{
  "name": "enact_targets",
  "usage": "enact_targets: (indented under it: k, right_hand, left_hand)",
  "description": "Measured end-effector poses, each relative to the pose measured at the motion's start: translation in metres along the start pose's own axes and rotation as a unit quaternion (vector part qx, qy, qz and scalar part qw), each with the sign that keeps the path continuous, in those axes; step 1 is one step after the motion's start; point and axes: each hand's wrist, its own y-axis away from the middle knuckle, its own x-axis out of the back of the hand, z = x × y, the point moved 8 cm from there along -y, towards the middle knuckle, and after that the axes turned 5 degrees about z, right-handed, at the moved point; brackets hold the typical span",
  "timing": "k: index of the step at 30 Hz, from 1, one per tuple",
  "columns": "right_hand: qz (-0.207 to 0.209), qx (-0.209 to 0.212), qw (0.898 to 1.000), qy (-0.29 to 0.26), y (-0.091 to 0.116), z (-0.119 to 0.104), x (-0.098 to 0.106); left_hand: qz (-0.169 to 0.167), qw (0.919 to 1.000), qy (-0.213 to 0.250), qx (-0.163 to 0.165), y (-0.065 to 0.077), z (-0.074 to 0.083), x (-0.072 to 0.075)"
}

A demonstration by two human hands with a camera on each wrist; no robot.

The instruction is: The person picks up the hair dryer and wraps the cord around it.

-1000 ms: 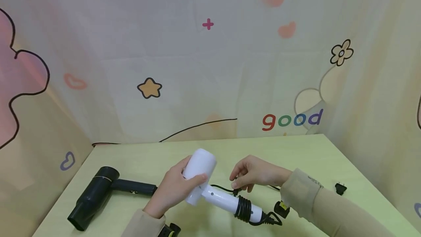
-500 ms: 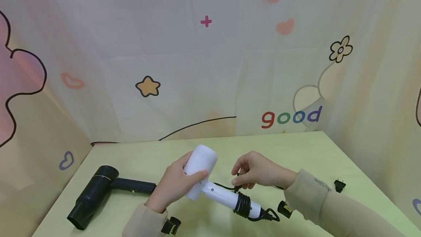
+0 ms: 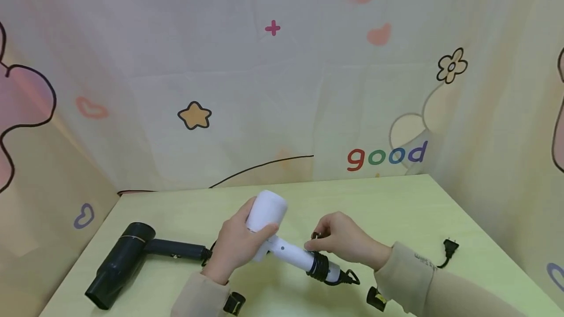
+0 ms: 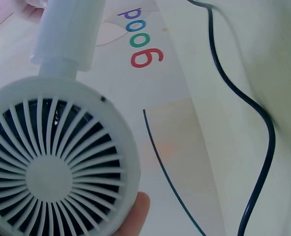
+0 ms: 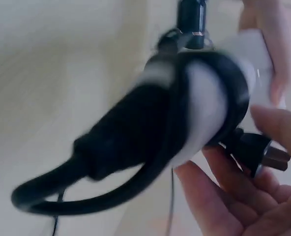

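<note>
My left hand grips the barrel of a white hair dryer, holding it over the table with its handle slanting down to the right. In the left wrist view the dryer's round grille faces the camera. Black cord is wound round the lower handle, with a loop sticking out past its end. My right hand is beside the wound handle, its thumb and fingers pinching the white dryer's black plug. The plug's metal prongs point outward in the right wrist view.
A black hair dryer lies on the light table at the left. Its handle points right, towards my left wrist. Another black plug lies at the right. Black cord runs across the table in the left wrist view. A printed curtain hangs behind.
My right hand has come closer to the wound handle with the plug. The white dryer has shifted slightly up and left in the head view, which itself moved a little.
</note>
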Motion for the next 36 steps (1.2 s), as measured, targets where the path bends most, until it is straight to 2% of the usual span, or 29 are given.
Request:
enact_targets:
  k: [5,8,11,14,16,19,25,28,33,36]
  right_hand:
    - [0.024,0.055,0.995,0.084,0.012,-0.011,-0.009]
    - [0.035,0.094,0.985,0.139,0.022,-0.016,-0.019]
    - [0.069,0.147,0.963,0.213,0.033,-0.020,-0.030]
    - [0.136,0.185,0.931,0.283,0.041,-0.021,-0.035]
    - [0.180,0.197,0.912,0.310,0.045,-0.020,-0.037]
    - [0.225,0.205,0.891,0.336,0.046,-0.019,-0.037]
    - [0.274,0.237,0.858,0.365,0.043,-0.019,-0.036]
    - [0.280,0.255,0.851,0.363,0.041,-0.019,-0.035]
    - [0.271,0.277,0.851,0.354,0.039,-0.019,-0.030]
    - [0.274,0.281,0.846,0.360,0.039,-0.020,-0.022]
  left_hand:
    - [0.020,0.9989,-0.039,-0.018,-0.002,0.003,-0.003]
    - [0.032,0.9978,-0.049,-0.030,-0.003,0.004,-0.003]
    - [0.038,0.9971,-0.055,-0.035,-0.004,0.004,-0.004]
    - [0.037,0.9975,-0.053,-0.030,-0.006,0.004,-0.008]
    - [0.034,0.9978,-0.050,-0.027,-0.007,0.004,-0.012]
    - [0.030,0.9984,-0.042,-0.024,-0.008,0.005,-0.016]
    - [0.026,0.9988,-0.040,-0.013,-0.010,0.005,-0.021]
    - [0.023,0.9990,-0.038,-0.007,-0.011,0.005,-0.022]
    - [0.000,0.9998,-0.019,0.006,-0.013,0.007,-0.021]
    - [-0.022,0.9997,0.004,-0.009,-0.013,0.014,-0.021]
